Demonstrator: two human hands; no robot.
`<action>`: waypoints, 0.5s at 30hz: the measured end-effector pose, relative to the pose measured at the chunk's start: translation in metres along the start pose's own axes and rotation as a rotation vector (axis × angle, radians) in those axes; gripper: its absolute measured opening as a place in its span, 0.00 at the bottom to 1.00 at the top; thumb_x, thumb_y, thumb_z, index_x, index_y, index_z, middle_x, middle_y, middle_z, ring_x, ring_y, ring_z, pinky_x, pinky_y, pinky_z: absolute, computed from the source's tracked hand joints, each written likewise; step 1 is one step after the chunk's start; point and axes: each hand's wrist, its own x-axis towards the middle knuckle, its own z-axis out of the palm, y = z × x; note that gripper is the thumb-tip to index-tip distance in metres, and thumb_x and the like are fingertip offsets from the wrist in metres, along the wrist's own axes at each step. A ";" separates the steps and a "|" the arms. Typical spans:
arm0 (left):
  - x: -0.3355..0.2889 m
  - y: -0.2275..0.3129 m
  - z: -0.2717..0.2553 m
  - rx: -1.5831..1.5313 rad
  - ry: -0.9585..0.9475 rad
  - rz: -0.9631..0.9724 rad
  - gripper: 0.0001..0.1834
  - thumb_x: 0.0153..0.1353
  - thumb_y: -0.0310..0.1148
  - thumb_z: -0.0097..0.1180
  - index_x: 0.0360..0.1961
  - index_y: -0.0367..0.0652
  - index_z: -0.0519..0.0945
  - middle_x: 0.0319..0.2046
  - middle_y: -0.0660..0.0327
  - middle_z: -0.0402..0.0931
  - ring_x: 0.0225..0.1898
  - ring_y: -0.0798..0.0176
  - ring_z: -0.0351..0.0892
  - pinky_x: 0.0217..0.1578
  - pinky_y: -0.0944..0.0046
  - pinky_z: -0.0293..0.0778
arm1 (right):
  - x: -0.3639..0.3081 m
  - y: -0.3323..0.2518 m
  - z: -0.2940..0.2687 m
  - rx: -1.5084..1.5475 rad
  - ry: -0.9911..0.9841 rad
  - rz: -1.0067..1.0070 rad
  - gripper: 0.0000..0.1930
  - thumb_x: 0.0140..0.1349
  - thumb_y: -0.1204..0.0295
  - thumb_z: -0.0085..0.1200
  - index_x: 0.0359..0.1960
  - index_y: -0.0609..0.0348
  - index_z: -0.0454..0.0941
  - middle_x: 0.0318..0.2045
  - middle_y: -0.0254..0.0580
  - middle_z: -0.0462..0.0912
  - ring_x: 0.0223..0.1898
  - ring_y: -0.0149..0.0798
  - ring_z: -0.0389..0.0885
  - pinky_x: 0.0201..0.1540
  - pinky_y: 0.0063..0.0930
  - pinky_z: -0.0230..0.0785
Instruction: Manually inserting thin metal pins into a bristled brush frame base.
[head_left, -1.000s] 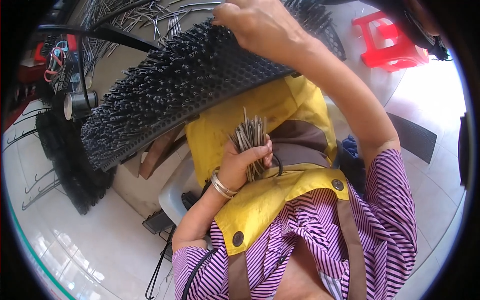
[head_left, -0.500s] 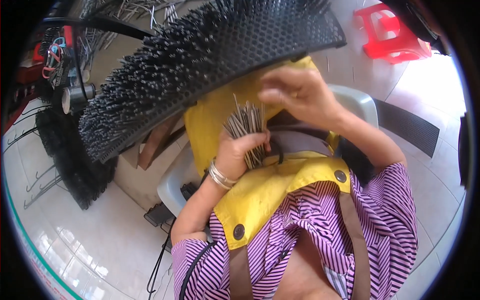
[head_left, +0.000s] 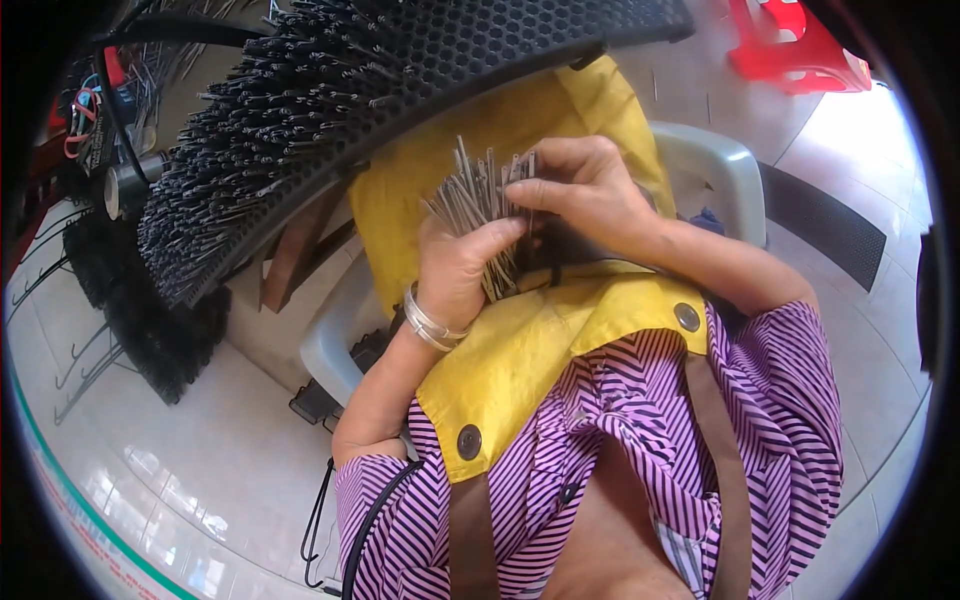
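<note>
A bundle of thin grey metal rods [head_left: 465, 200] fans upward from my left hand [head_left: 452, 268], whose thumb and fingers are wrapped round it. My right hand [head_left: 597, 195] meets the bundle's upper right side, thumb and forefinger pinching rod ends there. How many rods the pinch has is hidden. Beyond both hands slants a curved black perforated panel [head_left: 520, 45]. Its left part is thickly filled with upright dark rods [head_left: 270, 150], while bare holes show on the right. Over my lap lies a yellow apron [head_left: 520, 345].
A red plastic stool [head_left: 795, 55] stands at the far right, with a dark perforated strip [head_left: 825, 225] on the tiled floor below it. Black bristly pieces [head_left: 165, 335] and wire hooks [head_left: 85, 370] lie at the left. A metal can [head_left: 130, 190] is beside the panel. I sit on a pale chair [head_left: 715, 160].
My right hand has come from above and right of the bundle, where it was blurred, down onto the rod ends. My left hand keeps its hold. The panel sits higher in view.
</note>
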 end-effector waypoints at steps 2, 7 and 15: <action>0.000 -0.001 0.000 0.047 0.054 0.055 0.14 0.46 0.16 0.52 0.37 0.36 0.74 0.29 0.58 0.77 0.28 0.64 0.77 0.32 0.66 0.76 | -0.002 0.001 -0.001 -0.033 0.042 -0.072 0.03 0.50 0.78 0.54 0.24 0.66 0.75 0.18 0.32 0.75 0.19 0.20 0.69 0.21 0.15 0.63; -0.002 -0.003 -0.003 0.072 0.104 0.041 0.10 0.46 0.22 0.57 0.32 0.37 0.76 0.28 0.64 0.76 0.29 0.69 0.75 0.33 0.70 0.71 | -0.005 -0.004 -0.010 -0.104 0.043 -0.038 0.04 0.50 0.77 0.55 0.24 0.66 0.76 0.19 0.33 0.77 0.19 0.21 0.71 0.22 0.15 0.65; -0.002 -0.003 0.002 0.043 0.055 0.055 0.13 0.44 0.18 0.56 0.34 0.36 0.75 0.29 0.62 0.77 0.29 0.68 0.76 0.33 0.69 0.73 | -0.009 -0.015 -0.014 -0.066 -0.049 0.097 0.06 0.52 0.78 0.55 0.32 0.67 0.75 0.25 0.37 0.78 0.25 0.26 0.77 0.27 0.17 0.72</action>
